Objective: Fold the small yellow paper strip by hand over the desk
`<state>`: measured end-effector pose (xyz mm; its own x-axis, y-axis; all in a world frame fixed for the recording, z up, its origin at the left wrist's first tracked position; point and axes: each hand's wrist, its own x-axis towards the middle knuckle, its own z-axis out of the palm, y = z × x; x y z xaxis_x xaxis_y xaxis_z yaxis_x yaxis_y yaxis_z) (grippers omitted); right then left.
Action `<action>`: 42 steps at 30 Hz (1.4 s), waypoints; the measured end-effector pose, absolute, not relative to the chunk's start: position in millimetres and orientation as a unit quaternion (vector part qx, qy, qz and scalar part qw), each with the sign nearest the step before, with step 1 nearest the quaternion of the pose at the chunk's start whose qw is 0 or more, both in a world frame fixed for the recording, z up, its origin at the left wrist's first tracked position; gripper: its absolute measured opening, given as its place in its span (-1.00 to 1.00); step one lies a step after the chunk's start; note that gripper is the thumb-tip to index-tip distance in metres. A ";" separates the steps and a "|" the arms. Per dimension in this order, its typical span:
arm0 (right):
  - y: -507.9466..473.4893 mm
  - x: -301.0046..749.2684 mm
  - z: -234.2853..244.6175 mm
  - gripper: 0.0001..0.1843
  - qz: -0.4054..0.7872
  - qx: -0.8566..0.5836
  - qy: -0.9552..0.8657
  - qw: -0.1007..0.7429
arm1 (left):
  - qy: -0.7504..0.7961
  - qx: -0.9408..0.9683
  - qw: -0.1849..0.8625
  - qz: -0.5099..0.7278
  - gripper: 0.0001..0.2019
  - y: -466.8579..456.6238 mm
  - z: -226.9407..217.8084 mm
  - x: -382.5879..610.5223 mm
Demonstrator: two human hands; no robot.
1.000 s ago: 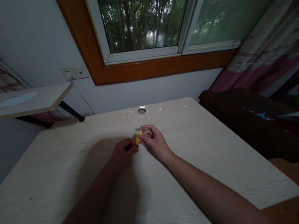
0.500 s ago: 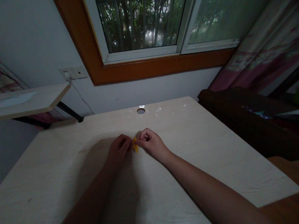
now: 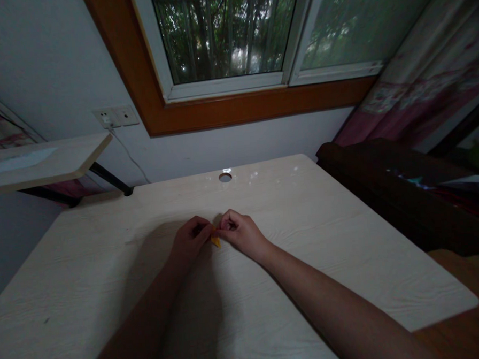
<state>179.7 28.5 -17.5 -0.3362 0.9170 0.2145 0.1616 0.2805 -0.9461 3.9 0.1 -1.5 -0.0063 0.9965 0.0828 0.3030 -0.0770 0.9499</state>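
A small folded piece of yellow paper (image 3: 215, 241) lies low over the pale wooden table (image 3: 108, 272), pinched from both sides. My left hand (image 3: 192, 239) grips its left end with curled fingers. My right hand (image 3: 240, 234) pinches its right end between thumb and forefinger. The two hands almost touch, so most of the paper is hidden between the fingertips.
A round cable hole (image 3: 225, 176) sits near the table's far edge. A small side shelf (image 3: 41, 160) juts out at the left below a wall socket (image 3: 116, 117). Dark furniture (image 3: 388, 188) stands to the right. A window (image 3: 232, 35) is behind the table.
Both hands have closed in on each other and the yellow paper has sunk lower, from held upright in my right fingers to pinched between both hands near the tabletop.
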 end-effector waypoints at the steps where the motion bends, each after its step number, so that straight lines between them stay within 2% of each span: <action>1: 28.3 179.7 -17.4 -0.71 0.448 -0.396 -0.683 0.420 | 0.559 0.585 0.388 0.440 -0.85 0.5 -2.5 3.8; 11: 26.6 180.3 -15.7 -0.84 0.479 -0.364 -0.661 0.448 | 0.570 0.545 0.375 0.487 -0.85 2.9 -3.0 2.4; 17: 26.4 177.1 -22.7 -0.72 0.505 -0.325 -0.682 0.417 | 0.567 0.516 0.357 0.535 -0.81 6.3 -9.0 -1.0; 22: 26.9 178.4 -21.1 -0.78 0.475 -0.338 -0.695 0.421 | 0.539 0.504 0.395 0.547 -0.80 8.2 -13.9 -1.8; 29: 27.3 179.6 -17.3 -0.77 0.500 -0.354 -0.657 0.440 | 0.507 0.506 0.411 0.563 -0.82 5.6 -11.9 1.5; 34: 28.9 179.4 -19.6 -0.77 0.526 -0.349 -0.630 0.452 | 0.447 0.536 0.411 0.586 -0.73 0.9 -8.3 4.3; 38: 29.7 179.5 -20.4 -0.77 0.544 -0.344 -0.610 0.462 | 0.435 0.592 0.405 0.544 -0.86 -1.0 -6.2 3.5; 42: 30.6 179.2 -20.8 -0.76 0.559 -0.340 -0.590 0.474 | 0.422 0.626 0.384 0.532 -0.87 0.3 -8.3 2.5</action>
